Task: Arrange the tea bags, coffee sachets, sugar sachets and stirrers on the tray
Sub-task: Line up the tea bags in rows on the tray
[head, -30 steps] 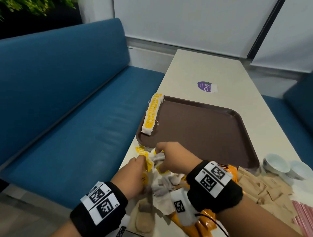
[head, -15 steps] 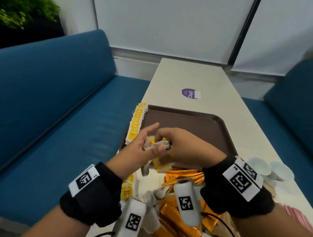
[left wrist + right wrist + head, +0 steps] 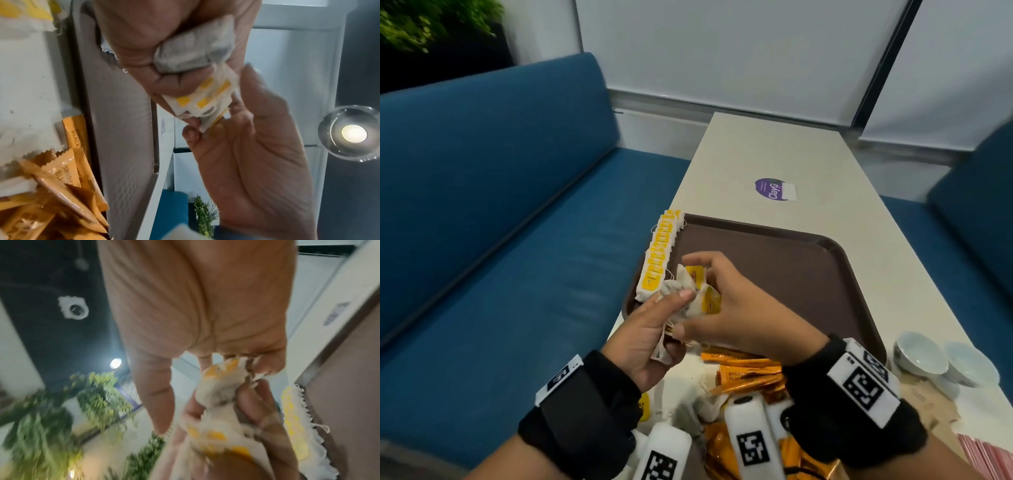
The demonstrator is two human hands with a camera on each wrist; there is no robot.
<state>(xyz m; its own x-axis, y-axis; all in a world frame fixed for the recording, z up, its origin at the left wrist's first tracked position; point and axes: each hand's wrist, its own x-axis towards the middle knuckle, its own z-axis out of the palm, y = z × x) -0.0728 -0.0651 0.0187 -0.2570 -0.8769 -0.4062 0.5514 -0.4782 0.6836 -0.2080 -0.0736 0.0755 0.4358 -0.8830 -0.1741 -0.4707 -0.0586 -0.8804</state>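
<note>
**Both hands are bunching tea bags right next to the end of the row**

Head view: the left hand [image 3: 643,337] and the right hand [image 3: 736,308] are both gripping one small bundle of white paper tea bags with yellow tags [image 3: 693,294], holding it in the air over the near-left corner of the dark brown plastic tray [image 3: 791,267]. The neat row of yellow-tagged tea bags [image 3: 661,253] is already running along the tray's left edge, long axis going away from the person, and its near end is sitting just beyond and left of the bundle. So I'm guessing the bundle is going onto that near end, and the left hand is the closer one to it. The orange coffee sachets [image 3: 746,373] are lying loose on the cream table [image 3: 774,150] near the wrists, off the tray. Two small white bowls [image 3: 941,356] are sitting to the right.

Left wrist view: the left hand's fingers [image 3: 236,123] are pinching the folded yellow-tag end of the bundle [image 3: 205,97], while the right hand's fingers [image 3: 144,48] are curling round the grey pouch end. The tray's rim [image 3: 123,129] is running just beside them.

Right wrist view: it's blurry, but both hands are squeezing the crumpled bags [image 3: 222,386], and the finished row [image 3: 296,426] is lying just to the side on the tray
</note>
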